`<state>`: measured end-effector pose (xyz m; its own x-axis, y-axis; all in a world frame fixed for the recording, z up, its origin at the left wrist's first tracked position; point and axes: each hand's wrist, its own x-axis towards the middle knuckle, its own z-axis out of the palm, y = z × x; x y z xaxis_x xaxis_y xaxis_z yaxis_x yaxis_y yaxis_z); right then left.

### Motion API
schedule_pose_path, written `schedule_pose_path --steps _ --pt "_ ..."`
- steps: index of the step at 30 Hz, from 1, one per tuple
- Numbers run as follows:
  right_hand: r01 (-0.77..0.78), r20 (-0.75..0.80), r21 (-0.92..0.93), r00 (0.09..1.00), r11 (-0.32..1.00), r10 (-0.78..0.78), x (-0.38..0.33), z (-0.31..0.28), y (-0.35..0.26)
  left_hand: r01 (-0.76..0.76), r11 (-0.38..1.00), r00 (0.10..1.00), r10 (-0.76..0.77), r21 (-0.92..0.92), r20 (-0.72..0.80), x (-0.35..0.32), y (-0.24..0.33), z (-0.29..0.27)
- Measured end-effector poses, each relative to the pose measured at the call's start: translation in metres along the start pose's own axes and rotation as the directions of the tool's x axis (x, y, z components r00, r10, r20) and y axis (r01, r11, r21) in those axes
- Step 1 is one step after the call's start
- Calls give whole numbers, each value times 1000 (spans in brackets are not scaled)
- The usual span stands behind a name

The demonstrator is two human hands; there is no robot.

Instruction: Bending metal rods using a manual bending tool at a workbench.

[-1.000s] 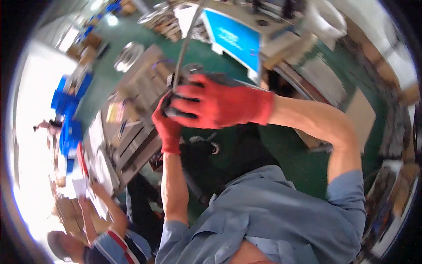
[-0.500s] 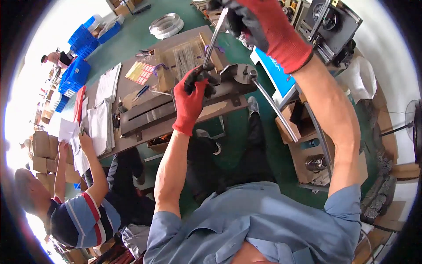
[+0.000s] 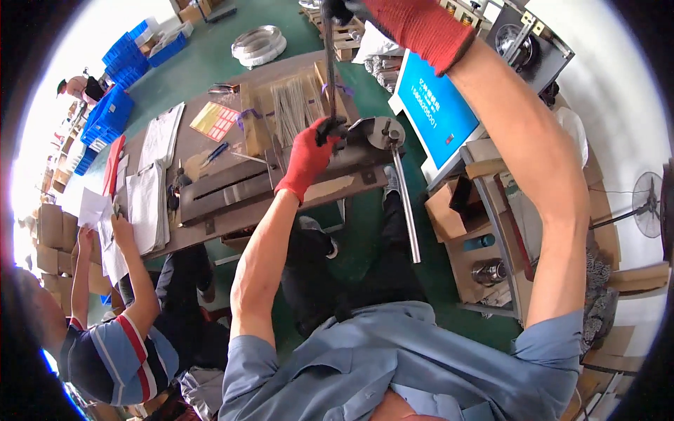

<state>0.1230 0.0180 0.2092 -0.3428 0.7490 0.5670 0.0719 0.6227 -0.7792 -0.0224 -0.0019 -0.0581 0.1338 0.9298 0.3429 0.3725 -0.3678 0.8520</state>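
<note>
My left hand [image 3: 307, 156] wears a red and black glove and grips the lower end of a thin metal rod [image 3: 329, 63] at a bending tool [image 3: 372, 133] on the brown workbench [image 3: 210, 203]. My right hand [image 3: 414, 24], also in a red glove, is raised at the top edge and holds the rod's upper end. The rod stands nearly upright between the two hands. A long steel lever [image 3: 406, 203] hangs from the bending tool over the bench's near edge.
A bundle of thin rods [image 3: 298, 109] lies on the bench behind the tool. A blue sign [image 3: 439, 112] leans at the right above cardboard boxes [image 3: 449, 210]. At lower left a person in a striped shirt [image 3: 112, 358] handles white sheets [image 3: 105, 224]. Blue crates [image 3: 112, 112] stand far left.
The view has tilted down, showing more of the bench. My right hand has risen toward the top edge with the rod's upper end; my left hand stays at the bending tool.
</note>
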Motion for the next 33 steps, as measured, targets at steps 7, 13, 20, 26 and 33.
schedule_pose_path --steps 7,13,20,26,33 --pt "-38 116 112 993 993 25 -5 20 22 84 996 996 -84 -16 3 -14 -29 -9" --pt "48 138 98 989 994 -61 -3 3 21 64 996 998 -64 -58 7 6 -28 13" --pt "36 78 26 996 999 -38 8 3 15 -8 1000 989 5 -19 -149 -11 -31 4" --pt "210 -101 168 976 963 -195 25 -10 14 15 1000 980 -14 7 -198 -12 -24 3" --pt "434 -79 88 901 897 -428 26 -2 -17 8 998 979 5 61 -205 -17 -23 0"
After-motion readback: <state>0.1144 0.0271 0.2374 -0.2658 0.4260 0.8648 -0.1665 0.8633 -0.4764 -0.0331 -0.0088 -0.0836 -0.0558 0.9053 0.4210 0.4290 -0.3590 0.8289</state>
